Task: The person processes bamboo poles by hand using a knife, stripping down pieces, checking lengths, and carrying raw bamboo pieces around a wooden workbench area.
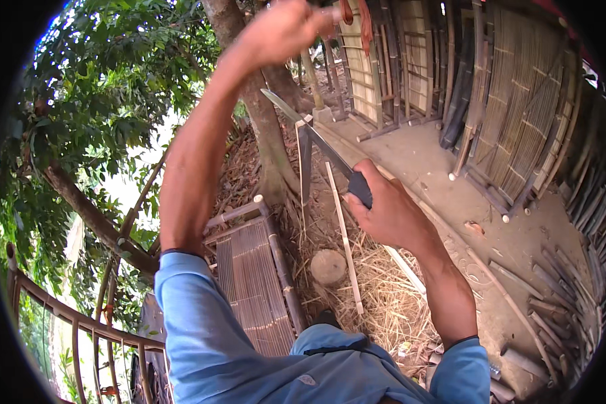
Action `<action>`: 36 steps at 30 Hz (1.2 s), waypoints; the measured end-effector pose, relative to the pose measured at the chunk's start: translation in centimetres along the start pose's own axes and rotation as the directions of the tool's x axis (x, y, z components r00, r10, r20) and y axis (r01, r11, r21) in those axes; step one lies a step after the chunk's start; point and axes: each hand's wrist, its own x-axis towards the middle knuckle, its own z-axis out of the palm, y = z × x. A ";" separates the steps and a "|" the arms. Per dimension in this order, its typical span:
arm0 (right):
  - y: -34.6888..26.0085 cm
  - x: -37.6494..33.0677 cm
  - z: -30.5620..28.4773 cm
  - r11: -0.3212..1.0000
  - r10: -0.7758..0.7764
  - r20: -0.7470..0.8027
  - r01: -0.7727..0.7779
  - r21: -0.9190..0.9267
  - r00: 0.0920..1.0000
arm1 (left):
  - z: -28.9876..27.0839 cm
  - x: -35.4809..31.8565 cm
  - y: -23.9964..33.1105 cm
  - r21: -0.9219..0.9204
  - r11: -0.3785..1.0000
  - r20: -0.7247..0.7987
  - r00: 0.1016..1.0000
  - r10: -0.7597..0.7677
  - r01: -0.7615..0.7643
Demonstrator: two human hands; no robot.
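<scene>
Bright daylight fills the scene, strongest behind the tree foliage (94, 81), where the sky blows out to white. The concrete floor (417, 161) is evenly lit, with soft, weak shadows. The raised left hand (283, 27) is slightly motion-blurred. Fisheye distortion bends straight poles near the rim, and black vignetting rings the corners.

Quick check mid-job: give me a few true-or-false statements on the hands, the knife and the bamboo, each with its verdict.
1. The right hand grips a long knife by its dark handle. True.
2. The left hand is lowered onto the round wood block. False: it is raised high, holding the top of the bamboo strip.
3. The blade meets the strip. True.
4. The ground underfoot is bare tile. False: straw and bamboo shavings cover it.
</scene>
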 end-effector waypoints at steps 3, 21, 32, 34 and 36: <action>0.5 0.4 -0.5 0.999 -0.022 -0.022 0.021 -0.044 1.000 | -3.8 -0.3 2.2 -0.144 0.944 -0.276 0.929 0.249 -0.296; 3.2 7.7 -3.0 0.973 -0.085 -0.038 0.074 -0.218 0.996 | 9.3 -5.3 -4.5 -0.143 0.912 -0.082 0.923 0.375 -0.383; 13.9 13.8 16.9 0.973 0.193 0.253 -0.218 0.077 0.948 | 13.6 -9.4 -12.6 -0.446 0.871 -0.380 0.838 -0.392 0.205; 13.9 16.0 17.9 0.982 0.173 0.223 -0.185 0.032 0.959 | 11.9 -8.6 -12.1 -0.451 0.855 -0.403 0.798 -0.449 0.254; 13.6 17.6 18.7 0.996 0.087 0.208 -0.081 -0.037 0.974 | 10.9 -8.5 -12.9 -0.468 0.873 -0.507 0.769 -0.391 0.136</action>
